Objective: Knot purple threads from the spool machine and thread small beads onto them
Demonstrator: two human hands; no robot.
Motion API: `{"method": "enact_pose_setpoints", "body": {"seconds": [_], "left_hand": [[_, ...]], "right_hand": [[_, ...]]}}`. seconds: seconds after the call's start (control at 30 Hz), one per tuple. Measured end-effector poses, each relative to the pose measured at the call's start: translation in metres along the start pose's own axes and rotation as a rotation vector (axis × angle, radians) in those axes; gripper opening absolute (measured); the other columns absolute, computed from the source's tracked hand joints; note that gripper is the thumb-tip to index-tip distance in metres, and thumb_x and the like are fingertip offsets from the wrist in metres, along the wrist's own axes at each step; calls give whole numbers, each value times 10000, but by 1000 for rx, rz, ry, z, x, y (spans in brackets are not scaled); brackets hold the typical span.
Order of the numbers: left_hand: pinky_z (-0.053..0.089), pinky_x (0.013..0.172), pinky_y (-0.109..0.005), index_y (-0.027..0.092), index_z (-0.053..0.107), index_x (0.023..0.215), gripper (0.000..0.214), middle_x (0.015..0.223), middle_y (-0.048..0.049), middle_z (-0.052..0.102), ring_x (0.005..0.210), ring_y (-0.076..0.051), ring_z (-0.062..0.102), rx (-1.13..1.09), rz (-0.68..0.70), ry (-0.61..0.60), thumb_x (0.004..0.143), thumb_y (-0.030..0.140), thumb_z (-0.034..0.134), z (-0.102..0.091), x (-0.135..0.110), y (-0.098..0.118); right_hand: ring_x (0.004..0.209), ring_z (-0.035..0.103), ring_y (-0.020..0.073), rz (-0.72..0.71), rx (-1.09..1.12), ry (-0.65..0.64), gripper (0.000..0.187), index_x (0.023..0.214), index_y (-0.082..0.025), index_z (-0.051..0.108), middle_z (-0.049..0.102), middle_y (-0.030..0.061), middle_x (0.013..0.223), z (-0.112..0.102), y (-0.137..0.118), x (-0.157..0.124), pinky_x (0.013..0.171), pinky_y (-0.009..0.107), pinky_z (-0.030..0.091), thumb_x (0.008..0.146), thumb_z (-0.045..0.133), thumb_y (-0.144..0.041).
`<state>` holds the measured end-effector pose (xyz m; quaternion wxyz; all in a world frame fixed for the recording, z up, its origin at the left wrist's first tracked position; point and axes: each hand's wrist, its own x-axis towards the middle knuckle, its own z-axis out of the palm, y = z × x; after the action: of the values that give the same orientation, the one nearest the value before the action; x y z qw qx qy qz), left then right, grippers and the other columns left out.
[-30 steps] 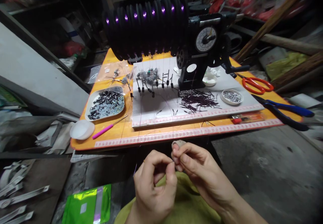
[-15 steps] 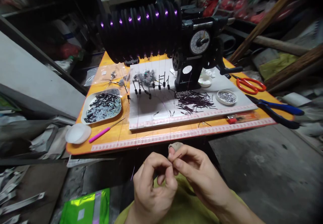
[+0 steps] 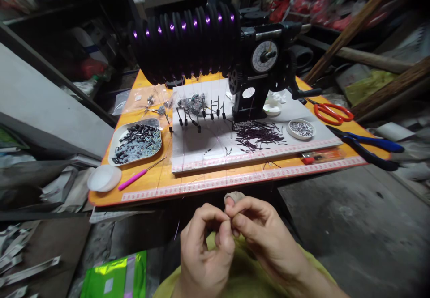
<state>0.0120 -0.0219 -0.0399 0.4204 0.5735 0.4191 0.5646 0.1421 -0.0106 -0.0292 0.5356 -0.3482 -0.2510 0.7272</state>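
Drew bare left hand [image 3: 205, 249] and bare right hand [image 3: 268, 230] closer since earlier frame; pinched fingers together, contents indiscernible, apparently for fine two-handed handling. Kept thin purple thread [image 3: 176, 230] hanging beside left hand.

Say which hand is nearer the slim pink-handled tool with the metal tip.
Left. The left hand is below and right of the pink-handled tool in the picture; the right hand is farther right.

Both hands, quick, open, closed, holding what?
Left hand: closed in a pinch; anything held is too small to tell.
Right hand: also pinched closed; contents can't be told.
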Motion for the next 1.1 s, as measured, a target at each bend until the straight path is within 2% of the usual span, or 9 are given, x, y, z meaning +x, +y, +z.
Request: {"method": "enact_pose_setpoints", "body": {"seconds": [0.17,0.3,0.47,0.57,0.67,0.77,0.87,0.97,1.1], "left_hand": [[497,558,-198,226,595,956,127,771,9,584,588,-102,548,68,49,-2,911,109,572,1,-3,-1],[533,596,-221,219,590,991,184,787,-6,602,647,-124,614,83,110,-11,905,61,550,1,-3,-2],[587,627,-236,205,605,1024,283,808,-32,691,714,-152,703,259,299,-14,857,-21,568,-9,3,-7],[614,681,-246,193,617,1069,331,868,-57,758,772,-169,743,436,458,-112,843,-45,578,-18,9,-6],[618,725,-242,178,602,1149,350,900,-65,784,771,-167,758,549,524,-202,859,-18,588,-22,15,-1],[611,703,-224,178,596,1163,357,855,-52,787,723,-156,758,596,541,-211,854,0,617,-19,20,5],[596,678,-198,195,616,1022,265,758,-15,767,634,-126,735,617,527,-148,837,7,634,-16,21,9],[583,656,-180,206,614,956,231,723,15,743,586,-102,709,639,432,-63,822,21,646,-15,19,9],[563,594,-162,213,627,954,217,701,39,717,571,-90,691,568,308,11,825,39,641,-15,15,8]], "right_hand": [[695,607,144,31,64,-25,168,693,-206,727,638,19,771,2,-1,0,621,268,535,700,866,-299],[703,592,127,5,36,-9,157,689,-209,732,644,14,758,1,-1,0,672,249,530,705,866,-288],[737,603,136,-20,-85,-36,137,703,-210,748,656,18,737,-3,-5,4,708,248,517,743,841,-302],[729,588,129,-16,-152,-74,161,679,-189,743,652,24,755,-8,-12,8,708,249,509,741,840,-302],[702,594,131,-3,-218,-101,172,685,-188,745,661,20,750,-14,-19,10,701,267,510,714,857,-316],[781,634,158,-65,-419,-100,143,756,-197,780,695,39,811,-18,-27,11,730,274,516,738,840,-326],[814,661,171,-141,-586,-112,110,810,-218,804,710,56,863,-18,-32,8,730,277,539,808,780,-325],[822,680,177,-206,-637,-118,91,869,-239,803,713,56,891,-17,-34,5,713,270,570,827,761,-308],[841,705,183,-374,-763,-1,132,979,-267,765,723,52,950,-19,-32,1,717,255,593,852,731,-255]]}}
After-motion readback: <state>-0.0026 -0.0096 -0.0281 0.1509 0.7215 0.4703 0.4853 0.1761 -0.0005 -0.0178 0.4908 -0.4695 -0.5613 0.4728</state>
